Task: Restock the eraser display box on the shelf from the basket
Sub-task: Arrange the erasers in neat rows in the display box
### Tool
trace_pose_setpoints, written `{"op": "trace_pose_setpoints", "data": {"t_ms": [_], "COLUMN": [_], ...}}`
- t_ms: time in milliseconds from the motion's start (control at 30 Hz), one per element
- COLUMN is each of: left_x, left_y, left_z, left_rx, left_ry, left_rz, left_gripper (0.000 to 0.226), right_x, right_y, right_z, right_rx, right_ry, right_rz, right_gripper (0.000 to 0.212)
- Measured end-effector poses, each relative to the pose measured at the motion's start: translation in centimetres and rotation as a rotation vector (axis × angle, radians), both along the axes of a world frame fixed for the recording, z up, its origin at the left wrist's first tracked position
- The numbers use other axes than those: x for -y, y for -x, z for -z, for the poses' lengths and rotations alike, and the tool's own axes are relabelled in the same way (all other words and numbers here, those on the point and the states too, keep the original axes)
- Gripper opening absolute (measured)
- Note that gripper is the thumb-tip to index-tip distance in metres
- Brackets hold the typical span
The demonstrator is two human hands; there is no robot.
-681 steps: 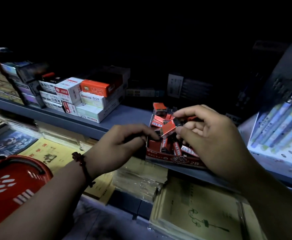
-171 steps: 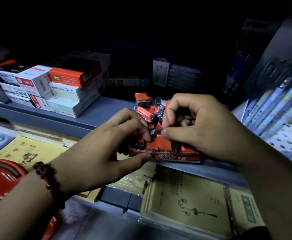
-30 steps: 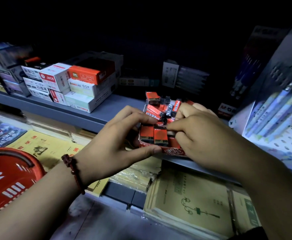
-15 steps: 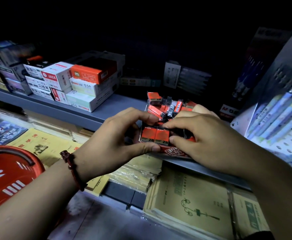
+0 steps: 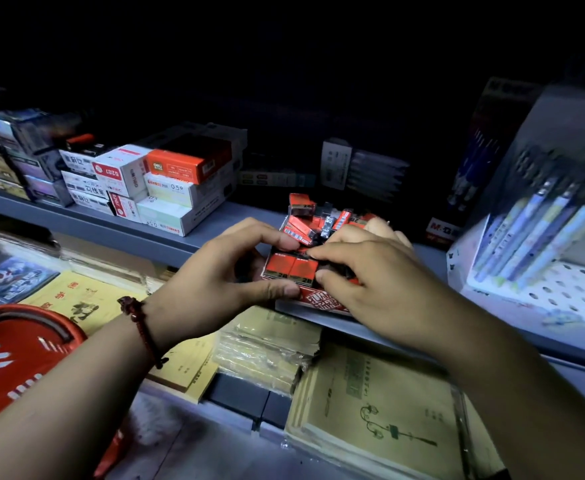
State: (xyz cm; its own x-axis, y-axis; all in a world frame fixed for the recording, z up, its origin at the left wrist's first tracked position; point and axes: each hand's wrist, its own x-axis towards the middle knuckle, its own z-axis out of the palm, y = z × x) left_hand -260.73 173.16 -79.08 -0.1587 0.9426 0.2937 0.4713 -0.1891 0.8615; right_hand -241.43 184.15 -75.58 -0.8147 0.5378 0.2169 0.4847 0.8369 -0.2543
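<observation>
The red eraser display box (image 5: pixel 322 298) stands at the front edge of the grey shelf (image 5: pixel 166 233). Two red-and-black 2B erasers (image 5: pixel 289 266) stand side by side in its front row, and several more lie jumbled behind them (image 5: pixel 313 223). My left hand (image 5: pixel 221 278) wraps the box's left front corner, thumb along the front wall, index finger curled over the front erasers. My right hand (image 5: pixel 370 271) covers the box's right half, thumb and fingers pinching erasers there. The red basket (image 5: pixel 10 355) hangs at lower left, its contents hidden.
Stacked white and orange stationery boxes (image 5: pixel 166 185) fill the shelf to the left. A pen display rack (image 5: pixel 547 233) stands at right on a perforated white base. Yellow exercise books (image 5: pixel 370 400) lie on the lower shelf below the box.
My right hand has slid down and left over the box's right side. My left index finger has curled further over the front row. The two front erasers stay upright.
</observation>
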Motion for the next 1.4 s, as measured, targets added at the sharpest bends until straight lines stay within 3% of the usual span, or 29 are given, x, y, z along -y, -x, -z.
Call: {"op": "trace_pose_setpoints", "data": {"t_ms": [200, 367, 433, 567, 733, 933, 1133, 1300, 1400], "left_x": [0.2, 1.0, 1.2, 0.9, -0.4, -2.4, -2.9, -2.5, -2.1], "left_y": [-0.7, -0.1, -0.3, -1.3, -2.7, -3.8, -4.4, -4.1, -3.3], "left_z": [-0.8, -1.9, -2.1, -2.5, -2.8, -2.5, -2.4, -2.9, -3.1], "left_rx": [-0.132, -0.339, -0.362, -0.420, -0.460, -0.535, -0.248, 0.031, 0.011], "left_ry": [-0.012, -0.043, -0.087, -0.185, -0.260, -0.151, -0.023, 0.019, -0.028], "left_rz": [-0.018, -0.074, -0.100, -0.126, -0.102, -0.087, -0.070, -0.005, -0.075], "left_gripper": [0.047, 0.048, 0.043, 0.021, 0.020, 0.021, 0.015, 0.022, 0.027], "right_x": [0.0, -0.5, -0.9, -1.5, -1.2, -0.7, -0.4, -0.8, -0.7], "right_y": [-0.1, -2.7, -4.0, -4.9, -4.4, -4.3, -4.6, -4.2, -3.9], "right_z": [-0.1, -1.9, -2.2, -1.7, -1.2, -1.7, -2.2, -2.4, -2.7], "right_rx": [-0.101, -0.451, -0.504, -0.429, -0.289, -0.189, -0.169, -0.327, -0.377], "right_ry": [0.061, 0.266, 0.271, 0.258, 0.227, 0.127, 0.146, 0.218, 0.260], "right_rz": [-0.012, 0.011, 0.069, 0.140, 0.162, 0.173, 0.220, 0.182, 0.130], "right_gripper": [0.034, 0.029, 0.032, 0.025, 0.005, 0.006, 0.015, 0.019, 0.028]}}
